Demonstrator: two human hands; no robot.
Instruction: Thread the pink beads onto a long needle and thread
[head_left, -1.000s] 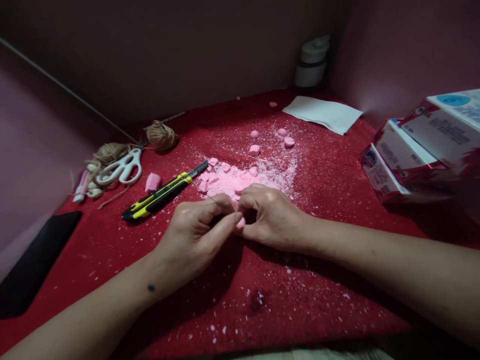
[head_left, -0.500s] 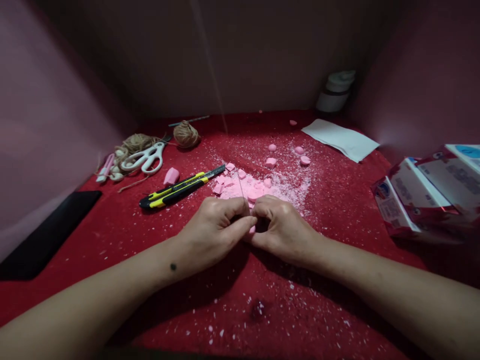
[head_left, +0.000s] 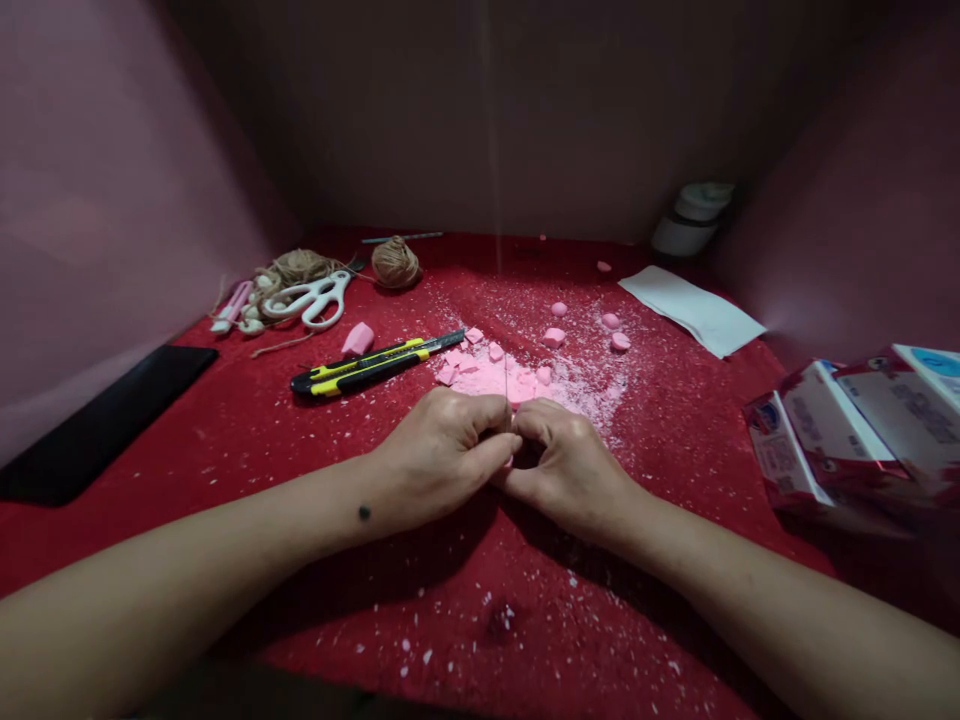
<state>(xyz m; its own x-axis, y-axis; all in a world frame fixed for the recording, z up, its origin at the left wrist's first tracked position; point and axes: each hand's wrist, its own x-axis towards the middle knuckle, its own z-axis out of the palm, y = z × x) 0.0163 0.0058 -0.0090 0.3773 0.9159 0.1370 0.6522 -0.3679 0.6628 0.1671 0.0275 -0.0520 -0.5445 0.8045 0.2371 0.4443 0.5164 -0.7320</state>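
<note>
Because the left hand (head_left: pixel 442 455) and the right hand (head_left: pixel 574 462) meet nearer the wearer than the yellow-and-black cutter (head_left: pixel 352 380) and right of its handle, the pink piece (head_left: pixel 508 464) lies directly between their thumbs, with no gap to either. Both sets of fingers are closed about it, so neither hand is clearly closer, though the left one is nearer the cutter. Fingers hide most of the piece, and I cannot tell its long axis. A thin strand (head_left: pixel 506 385), needle or thread, runs from the pinch away from the wearer, across the cutter's slanting line, over the pink powder (head_left: pixel 486 380) on the tabletop (head_left: pixel 262 430) just beside the cutter's blade
</note>
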